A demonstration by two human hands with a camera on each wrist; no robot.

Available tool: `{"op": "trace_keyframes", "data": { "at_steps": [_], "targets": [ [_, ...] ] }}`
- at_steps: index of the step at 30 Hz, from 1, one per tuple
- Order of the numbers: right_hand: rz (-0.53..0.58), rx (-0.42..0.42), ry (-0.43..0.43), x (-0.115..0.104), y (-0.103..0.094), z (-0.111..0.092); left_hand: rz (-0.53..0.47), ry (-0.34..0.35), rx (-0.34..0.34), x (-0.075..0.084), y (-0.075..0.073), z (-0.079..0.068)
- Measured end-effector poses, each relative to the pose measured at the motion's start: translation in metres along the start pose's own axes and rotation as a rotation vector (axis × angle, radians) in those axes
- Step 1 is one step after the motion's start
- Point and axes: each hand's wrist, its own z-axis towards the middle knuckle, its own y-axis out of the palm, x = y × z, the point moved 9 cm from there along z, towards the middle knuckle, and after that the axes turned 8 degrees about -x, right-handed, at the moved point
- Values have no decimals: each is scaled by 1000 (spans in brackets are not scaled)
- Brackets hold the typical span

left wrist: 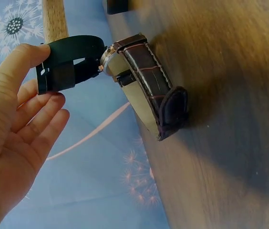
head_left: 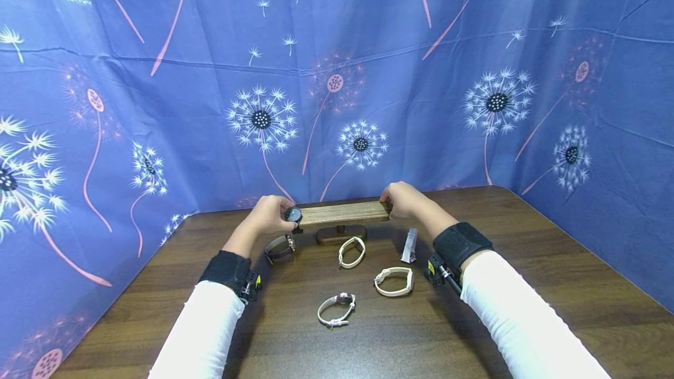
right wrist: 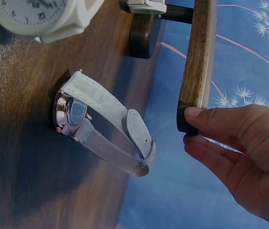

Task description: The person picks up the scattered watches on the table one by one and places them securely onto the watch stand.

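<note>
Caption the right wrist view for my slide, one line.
Right hand pinching the end of a wooden bar, with a white-strapped watch on the table nearby.

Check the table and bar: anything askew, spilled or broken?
Nothing stands out: the wooden bar looks roughly level, the black watch is at its left end, and no spill or damage is visible.

No word or brand is legible. Between ten and eleven o'clock in the right wrist view, a white watch [right wrist: 27,18] bears dial numerals, too blurred to read surely. Past seven o'clock in the head view, a black watch [head_left: 293,214] shows markings too small to read.
</note>
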Motion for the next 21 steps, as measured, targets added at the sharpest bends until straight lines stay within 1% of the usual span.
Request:
{"op": "trace_keyframes", "data": {
  "at_steps": [4,9,14,20,21],
  "targets": [
    [8,-7,10,1,-1,-1,-14,-4,-26,5,2,3],
    [0,-13,15,1,-1,-1,-23,-12,-29,9,4,6],
    [-10,-18,6,0,0,0,-11,-2,-33,12,8,8],
    [-18,-29,13,-1,3,1,-12,4,-31,16,13,15],
    [-23,-25,14,-1,3,2,-17,-4,-37,16,15,16]
  ]
}}
